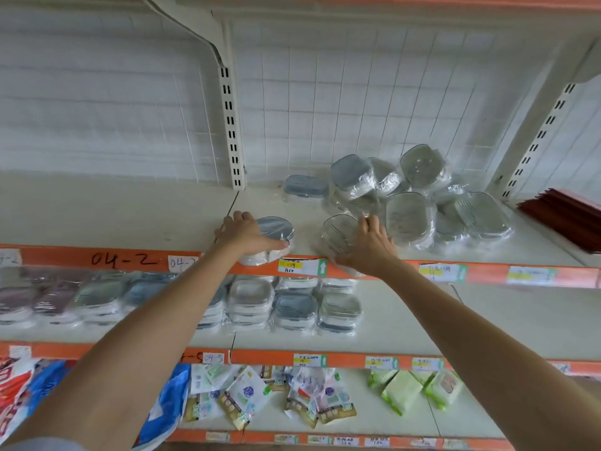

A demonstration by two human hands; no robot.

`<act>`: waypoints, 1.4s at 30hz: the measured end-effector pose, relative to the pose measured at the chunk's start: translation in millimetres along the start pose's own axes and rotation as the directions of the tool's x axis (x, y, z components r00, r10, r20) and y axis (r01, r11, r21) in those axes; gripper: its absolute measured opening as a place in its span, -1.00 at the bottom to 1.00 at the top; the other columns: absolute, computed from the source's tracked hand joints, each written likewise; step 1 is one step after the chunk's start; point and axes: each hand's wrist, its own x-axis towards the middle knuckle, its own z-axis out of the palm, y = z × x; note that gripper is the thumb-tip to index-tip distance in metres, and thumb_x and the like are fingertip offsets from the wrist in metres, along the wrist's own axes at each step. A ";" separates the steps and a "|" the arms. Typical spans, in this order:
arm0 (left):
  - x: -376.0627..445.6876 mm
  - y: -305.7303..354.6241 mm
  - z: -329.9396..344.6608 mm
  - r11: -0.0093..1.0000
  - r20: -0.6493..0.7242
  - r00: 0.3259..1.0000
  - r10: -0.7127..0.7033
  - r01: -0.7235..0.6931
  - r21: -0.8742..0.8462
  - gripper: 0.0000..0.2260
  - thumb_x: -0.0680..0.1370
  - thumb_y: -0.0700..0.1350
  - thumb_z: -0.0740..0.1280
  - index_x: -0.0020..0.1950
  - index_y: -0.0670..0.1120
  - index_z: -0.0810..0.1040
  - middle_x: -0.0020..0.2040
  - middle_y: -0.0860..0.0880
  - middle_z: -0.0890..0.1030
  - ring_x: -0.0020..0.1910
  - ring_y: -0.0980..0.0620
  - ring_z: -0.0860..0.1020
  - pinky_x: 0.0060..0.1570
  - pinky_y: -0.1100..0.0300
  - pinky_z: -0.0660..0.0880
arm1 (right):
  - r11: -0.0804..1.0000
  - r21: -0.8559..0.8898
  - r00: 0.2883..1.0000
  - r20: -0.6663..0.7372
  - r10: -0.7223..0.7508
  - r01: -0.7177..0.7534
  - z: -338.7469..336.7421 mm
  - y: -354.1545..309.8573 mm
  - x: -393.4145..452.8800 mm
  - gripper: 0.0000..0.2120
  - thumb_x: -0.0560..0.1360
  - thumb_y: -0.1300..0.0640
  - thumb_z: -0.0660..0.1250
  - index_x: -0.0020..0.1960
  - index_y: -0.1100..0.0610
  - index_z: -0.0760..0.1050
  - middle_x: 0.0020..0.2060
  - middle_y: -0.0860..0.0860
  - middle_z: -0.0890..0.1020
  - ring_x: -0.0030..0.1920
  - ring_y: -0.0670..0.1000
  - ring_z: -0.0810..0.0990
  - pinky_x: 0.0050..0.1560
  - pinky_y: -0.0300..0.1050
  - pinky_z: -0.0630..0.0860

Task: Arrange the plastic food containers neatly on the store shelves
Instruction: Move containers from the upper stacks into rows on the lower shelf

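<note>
On the upper shelf, my left hand grips a wrapped plastic container with a grey-blue lid at the shelf's front edge. My right hand holds another wrapped container that is tilted up on its side. Behind and to the right lies a loose heap of wrapped containers, tilted at different angles. One more container with a blue lid lies flat near the back.
A white slotted upright stands at the back of the shelf. Dark red flat items lie at the far right. The shelf below holds neat rows of stacked containers. The bottom shelf carries packets and green packs.
</note>
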 end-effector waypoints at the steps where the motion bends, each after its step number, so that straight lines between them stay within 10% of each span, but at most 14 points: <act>1: 2.4 2.7 -2.4 1.000 0.037 0.999 -0.014 0.013 0.015 0.17 0.16 0.54 0.32 0.50 -0.19 0.09 0.47 -0.17 0.14 0.45 -0.19 0.15 0.33 -0.13 0.23 | 1.000 -0.007 1.000 0.017 -0.008 0.009 -0.4 1.1 1.2 -0.09 0.32 -0.27 0.39 0.43 0.18 0.09 0.29 0.09 0.21 0.34 0.14 0.24 0.33 0.08 0.27; 10: -18.1 27.1 -2.8 1.000 0.007 1.000 0.023 -0.023 0.000 -0.04 0.19 0.39 0.47 0.37 -0.15 0.25 0.32 -0.17 0.27 0.34 -0.16 0.25 0.24 -0.01 0.31 | 0.995 -0.061 0.992 0.102 -0.074 0.080 2.3 11.6 13.1 -0.11 0.34 -0.33 0.35 0.42 0.18 0.12 0.31 0.16 0.29 0.35 0.17 0.26 0.33 0.05 0.25; 17: -73.0 25.6 29.3 0.992 -0.188 0.975 0.115 -0.124 -0.037 -0.08 0.18 0.39 0.46 0.36 -0.06 0.23 0.22 -0.07 0.23 0.26 -0.06 0.22 0.18 0.03 0.32 | 0.973 -0.023 0.965 -0.124 -0.230 0.229 3.5 29.7 -20.9 -0.11 0.34 -0.28 0.30 0.46 0.19 0.08 0.26 0.13 0.32 0.28 0.15 0.29 0.32 0.03 0.26; 26: -103.0 8.5 72.1 0.845 -0.382 0.758 0.528 -0.512 0.153 -0.14 0.15 0.37 0.47 0.18 -0.24 0.46 0.03 -0.22 0.41 0.01 -0.21 0.42 -0.04 -0.08 0.43 | 0.991 0.034 0.953 -0.280 -0.115 0.129 48.9 58.7 -108.8 -0.09 0.15 0.06 0.53 0.41 0.31 0.29 0.22 0.22 0.45 0.17 0.27 0.45 0.14 0.08 0.39; 42: -44.8 8.6 228.9 0.845 0.069 0.852 0.518 -0.523 0.109 -0.12 0.24 0.30 0.50 0.41 -0.05 0.26 0.22 -0.10 0.24 0.22 -0.05 0.21 0.20 0.10 0.21 | 0.949 0.138 0.956 -0.041 0.292 -0.284 209.9 106.0 -148.6 -0.09 0.29 -0.05 0.43 0.51 0.15 0.08 0.32 0.14 0.27 0.30 0.15 0.27 0.31 -0.01 0.12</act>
